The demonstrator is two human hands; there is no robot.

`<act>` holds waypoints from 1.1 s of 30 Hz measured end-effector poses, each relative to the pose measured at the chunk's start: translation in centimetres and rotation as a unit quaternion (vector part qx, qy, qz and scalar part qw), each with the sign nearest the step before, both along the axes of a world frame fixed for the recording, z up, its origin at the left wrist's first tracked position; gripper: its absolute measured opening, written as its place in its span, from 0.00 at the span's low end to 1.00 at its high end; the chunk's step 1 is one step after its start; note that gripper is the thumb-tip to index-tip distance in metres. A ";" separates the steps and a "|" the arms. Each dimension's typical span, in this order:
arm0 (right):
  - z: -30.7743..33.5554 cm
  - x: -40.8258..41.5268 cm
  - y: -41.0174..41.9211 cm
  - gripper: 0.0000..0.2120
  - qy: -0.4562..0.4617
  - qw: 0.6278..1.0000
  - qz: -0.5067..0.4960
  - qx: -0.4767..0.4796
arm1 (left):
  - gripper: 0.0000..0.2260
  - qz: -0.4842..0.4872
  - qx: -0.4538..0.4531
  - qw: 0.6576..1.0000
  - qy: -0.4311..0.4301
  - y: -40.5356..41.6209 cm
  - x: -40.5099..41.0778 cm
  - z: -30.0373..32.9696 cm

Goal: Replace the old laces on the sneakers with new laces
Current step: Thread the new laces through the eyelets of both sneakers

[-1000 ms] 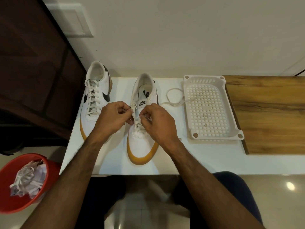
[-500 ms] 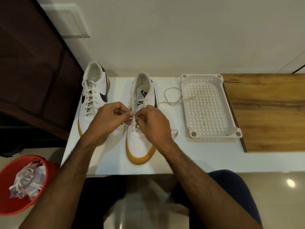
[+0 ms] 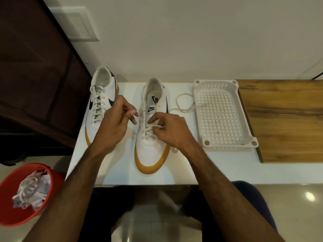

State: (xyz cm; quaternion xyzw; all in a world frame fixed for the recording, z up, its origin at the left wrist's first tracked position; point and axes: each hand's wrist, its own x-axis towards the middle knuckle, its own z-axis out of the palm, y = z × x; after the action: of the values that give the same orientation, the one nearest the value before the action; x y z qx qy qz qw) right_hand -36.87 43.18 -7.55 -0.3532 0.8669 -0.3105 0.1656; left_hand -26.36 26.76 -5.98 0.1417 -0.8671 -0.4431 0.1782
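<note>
Your right hand [image 3: 172, 129] pinches the soft, limp cream lace [image 3: 151, 127] on the white gum-soled sneaker [image 3: 151, 135]; your left hand [image 3: 116, 122] pinches its end, so grip near the stiff tip.

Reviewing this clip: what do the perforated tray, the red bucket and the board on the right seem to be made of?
Tray: apparently moulded plastic, off-white, semi-gloss; a regular grid of square holes and rounded corners suggest it.
Bucket: likely plastic, smooth red wall with a slight sheen.
Board: wood or wood-look laminate; brown grain streaks show, but which cannot be told.
</note>
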 end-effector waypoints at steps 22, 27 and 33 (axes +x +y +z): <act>0.2 -0.8 0.8 0.10 -0.047 0.998 0.015 -0.030 | 0.14 -0.070 -0.182 0.968 -0.160 -0.3 -0.7 -1.6; 0.3 -0.9 0.9 0.10 -0.035 0.999 0.017 -0.016 | 0.13 -0.077 -0.031 0.985 -0.153 -0.1 -0.7 -1.9; 0.2 -1.0 1.1 0.11 -0.061 0.998 0.020 -0.013 | 0.09 0.068 0.177 0.978 0.081 -1.2 0.1 0.4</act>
State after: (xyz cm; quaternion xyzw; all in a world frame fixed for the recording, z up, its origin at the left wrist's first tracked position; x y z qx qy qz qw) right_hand -37.89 44.27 -7.31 -0.3531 0.8438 -0.3392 0.2196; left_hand -26.28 25.54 -5.55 0.1929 -0.7459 -0.5866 0.2498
